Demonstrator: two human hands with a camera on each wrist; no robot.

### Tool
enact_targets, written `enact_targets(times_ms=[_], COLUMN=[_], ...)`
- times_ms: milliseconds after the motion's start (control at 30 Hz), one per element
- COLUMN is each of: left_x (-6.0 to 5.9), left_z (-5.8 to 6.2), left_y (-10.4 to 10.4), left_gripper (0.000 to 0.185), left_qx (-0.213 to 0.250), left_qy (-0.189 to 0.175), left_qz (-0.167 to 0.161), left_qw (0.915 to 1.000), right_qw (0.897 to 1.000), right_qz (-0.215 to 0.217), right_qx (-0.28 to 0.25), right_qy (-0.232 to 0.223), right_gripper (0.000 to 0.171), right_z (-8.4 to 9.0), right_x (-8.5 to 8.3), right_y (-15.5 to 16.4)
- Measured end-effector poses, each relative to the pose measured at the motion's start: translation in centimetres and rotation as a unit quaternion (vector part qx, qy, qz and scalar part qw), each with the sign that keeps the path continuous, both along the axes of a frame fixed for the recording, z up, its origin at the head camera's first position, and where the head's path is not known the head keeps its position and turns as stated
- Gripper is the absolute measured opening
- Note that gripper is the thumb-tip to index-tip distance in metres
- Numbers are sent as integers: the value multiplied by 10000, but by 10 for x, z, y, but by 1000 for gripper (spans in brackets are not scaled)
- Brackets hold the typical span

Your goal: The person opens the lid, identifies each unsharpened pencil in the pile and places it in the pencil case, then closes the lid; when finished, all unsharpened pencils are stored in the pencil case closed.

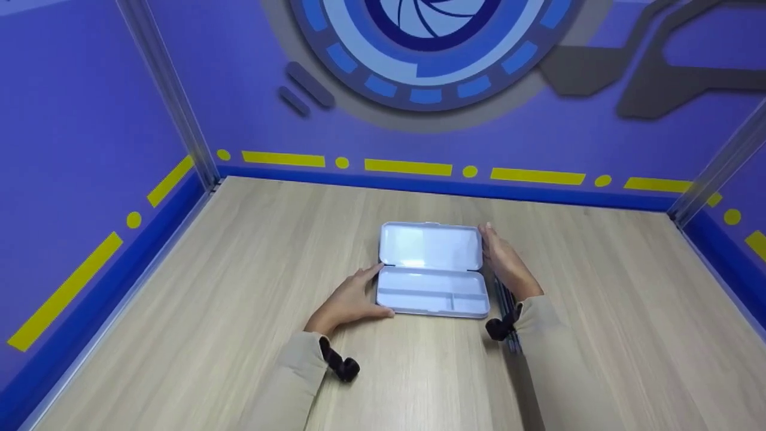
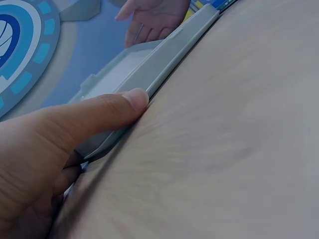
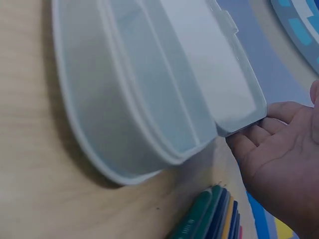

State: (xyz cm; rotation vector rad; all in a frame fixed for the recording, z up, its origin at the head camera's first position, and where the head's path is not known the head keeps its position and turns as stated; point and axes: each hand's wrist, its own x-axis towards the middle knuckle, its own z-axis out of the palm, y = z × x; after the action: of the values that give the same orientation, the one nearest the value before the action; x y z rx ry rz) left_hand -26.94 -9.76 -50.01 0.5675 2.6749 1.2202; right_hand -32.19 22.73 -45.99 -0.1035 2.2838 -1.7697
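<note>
An open white pencil case lies in the middle of the wooden table (image 1: 239, 251), its divided base (image 1: 431, 294) toward me and its lid (image 1: 431, 245) laid back. My left hand (image 1: 372, 291) rests at the base's left end. Its thumb (image 2: 99, 112) lies straight along the front edge of the case (image 2: 164, 64), and the index finger reaches the hinge corner. My right hand (image 1: 492, 246) stands with straight fingers (image 3: 271, 122) touching the right end of the lid (image 3: 209, 64). The base (image 3: 124, 99) holds nothing.
Several coloured pencils (image 3: 214, 216) lie on the table beside the case's right end, under my right wrist (image 1: 501, 294). Purple walls with yellow stripes close in the table at the left, back and right. Bare wood lies around the case.
</note>
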Motion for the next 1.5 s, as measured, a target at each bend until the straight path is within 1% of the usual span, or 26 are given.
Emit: enact_targets(times_ms=[133,200,400,567,700,767,933,1067,1233,1400,1500], left_x=[3,3,3,1,1,1,1,1,1,0,1], left_z=[-1,-1,-2,-3,-3,-2,-3,-3,-3,-3,-3], left_y=[3,3,5,6,7,6,4,1,-2,-3,-3], left_gripper=[104,104,104,104,105,105,106,105,104,104,105], left_qx=[60,72,66,89,128,128,133,167,155,165,180], left_qy=[-23,-5,-7,-55,-60,-55,60,177,133,22,-50], left_qz=[-23,-39,-64,-58,-34,-33,-114,-213,-182,-109,-63], left_qw=[10000,10000,10000,9999,9999,9999,9998,9995,9996,9998,9998], right_qw=[9996,9992,9974,9948,9929,9916,9890,9846,9705,9553,9481], right_qz=[5,32,74,-36,11,-14,17,204,324,433,452], right_qx=[66,87,502,818,1012,1188,1477,1697,2266,2754,2967], right_qy=[-275,-396,-504,-600,-625,-514,-4,362,755,989,1052], right_gripper=[72,75,84,80,75,75,69,66,62,57,54], right_z=[-6,-8,-8,-5,0,3,9,17,28,35,37], right_x=[0,1,4,5,6,7,11,16,26,36,40], right_y=[2,3,6,9,11,13,19,23,30,39,46])
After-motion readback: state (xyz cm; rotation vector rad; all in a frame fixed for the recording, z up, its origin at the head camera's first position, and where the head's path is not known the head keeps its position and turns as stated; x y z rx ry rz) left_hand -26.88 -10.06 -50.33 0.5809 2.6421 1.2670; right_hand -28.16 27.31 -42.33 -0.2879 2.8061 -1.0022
